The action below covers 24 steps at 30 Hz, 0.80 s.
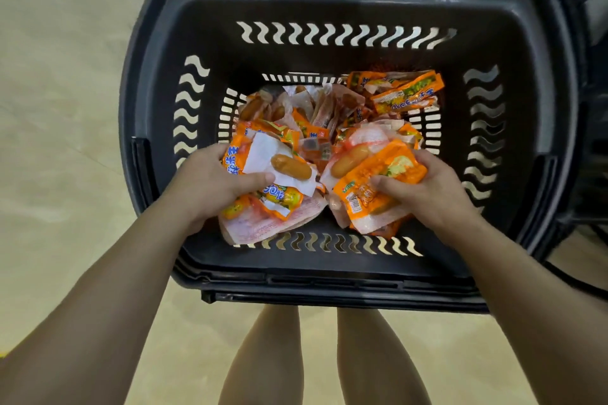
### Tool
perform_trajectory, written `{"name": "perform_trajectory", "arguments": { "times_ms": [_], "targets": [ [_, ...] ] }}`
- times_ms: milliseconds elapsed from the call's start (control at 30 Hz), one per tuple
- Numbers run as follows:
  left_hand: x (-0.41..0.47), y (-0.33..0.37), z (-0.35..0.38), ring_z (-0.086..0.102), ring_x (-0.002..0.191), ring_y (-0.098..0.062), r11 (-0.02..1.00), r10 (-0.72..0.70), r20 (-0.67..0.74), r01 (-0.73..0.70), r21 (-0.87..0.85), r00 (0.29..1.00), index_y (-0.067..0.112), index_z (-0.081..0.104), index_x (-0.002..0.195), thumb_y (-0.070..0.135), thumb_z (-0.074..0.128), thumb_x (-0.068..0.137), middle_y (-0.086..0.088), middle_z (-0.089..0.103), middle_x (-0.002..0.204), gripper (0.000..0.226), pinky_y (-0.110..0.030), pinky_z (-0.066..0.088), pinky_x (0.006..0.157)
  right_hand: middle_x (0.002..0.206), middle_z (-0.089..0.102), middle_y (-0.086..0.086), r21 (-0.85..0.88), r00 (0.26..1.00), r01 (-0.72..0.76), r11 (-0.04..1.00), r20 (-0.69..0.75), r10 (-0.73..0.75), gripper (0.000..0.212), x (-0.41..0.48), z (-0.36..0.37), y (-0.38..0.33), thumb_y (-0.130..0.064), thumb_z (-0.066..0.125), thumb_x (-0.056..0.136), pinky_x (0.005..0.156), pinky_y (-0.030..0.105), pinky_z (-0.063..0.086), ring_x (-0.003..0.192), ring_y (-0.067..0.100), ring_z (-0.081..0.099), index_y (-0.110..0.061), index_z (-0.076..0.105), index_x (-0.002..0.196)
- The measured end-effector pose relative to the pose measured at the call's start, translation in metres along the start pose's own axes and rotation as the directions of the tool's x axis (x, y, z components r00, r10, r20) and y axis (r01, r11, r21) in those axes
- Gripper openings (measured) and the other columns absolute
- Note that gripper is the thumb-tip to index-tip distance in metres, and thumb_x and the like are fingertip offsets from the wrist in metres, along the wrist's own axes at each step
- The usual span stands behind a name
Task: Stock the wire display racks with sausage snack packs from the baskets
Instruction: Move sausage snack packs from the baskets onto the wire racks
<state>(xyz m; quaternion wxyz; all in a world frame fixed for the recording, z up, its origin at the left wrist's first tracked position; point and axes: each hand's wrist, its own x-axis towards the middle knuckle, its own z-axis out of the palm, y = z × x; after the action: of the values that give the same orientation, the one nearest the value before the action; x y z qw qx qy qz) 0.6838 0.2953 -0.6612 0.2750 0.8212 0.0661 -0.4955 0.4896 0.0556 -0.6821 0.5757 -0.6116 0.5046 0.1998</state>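
A dark plastic basket (329, 6) stands on the floor below me, holding a heap of orange and white sausage snack packs (316, 115). My left hand (210, 184) grips a bunch of packs (273, 171) at the near left of the heap, thumb pressed on top. My right hand (427, 187) grips another bunch of packs (371, 181) at the near right. More packs (408, 92) lie at the far right corner of the basket. No wire rack is in view.
The basket seems to sit nested in a second dark basket (342, 301). Beige floor (65, 76) spreads to the left and below. A dark object (597, 128) stands at the right edge. My legs (322, 358) are just in front of the basket.
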Motion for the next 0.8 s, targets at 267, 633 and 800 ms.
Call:
{"name": "perform_trajectory", "arguments": {
  "times_ms": [267, 633, 800],
  "targets": [
    [-0.108, 0.045, -0.039, 0.077, 0.089, -0.021, 0.919, 0.034, -0.112, -0.075, -0.387, 0.993, 0.026, 0.073, 0.109, 0.041, 0.09, 0.064, 0.003, 0.08, 0.098, 0.051, -0.045, 0.061, 0.081, 0.106, 0.078, -0.002, 0.348, 0.986, 0.107, 0.931, -0.158, -0.054, 0.043, -0.115, -0.043, -0.046, -0.029, 0.085, 0.078, 0.083, 0.043, 0.063, 0.097, 0.02, 0.077, -0.027, 0.066, 0.117],
    [-0.353, 0.185, -0.123, 0.077, 0.084, -0.013, 0.678, 0.137, -0.282, -0.298, -0.672, 0.949, 0.023, 0.073, 0.104, 0.024, 0.082, 0.079, 0.006, 0.08, 0.095, 0.027, -0.027, 0.059, 0.06, 0.118, 0.075, 0.012, 0.625, 0.929, 0.33, 0.708, -0.348, -0.125, 0.043, -0.348, -0.121, -0.186, -0.025, 0.081, 0.081, 0.096, 0.054, 0.057, 0.111, 0.037, 0.072, -0.019, 0.066, 0.121],
    [-0.45, 0.237, -0.147, 0.071, 0.066, -0.003, 0.543, 0.226, -0.41, -0.464, -0.7, 0.883, 0.018, 0.071, 0.113, 0.017, 0.077, 0.088, 0.011, 0.077, 0.081, 0.026, -0.018, 0.05, 0.048, 0.12, 0.075, 0.01, 0.686, 0.893, 0.44, 0.58, -0.4, -0.204, 0.05, -0.434, -0.152, -0.236, -0.021, 0.076, 0.082, 0.082, 0.041, 0.063, 0.106, 0.029, 0.074, -0.017, 0.062, 0.129]
  ]
}}
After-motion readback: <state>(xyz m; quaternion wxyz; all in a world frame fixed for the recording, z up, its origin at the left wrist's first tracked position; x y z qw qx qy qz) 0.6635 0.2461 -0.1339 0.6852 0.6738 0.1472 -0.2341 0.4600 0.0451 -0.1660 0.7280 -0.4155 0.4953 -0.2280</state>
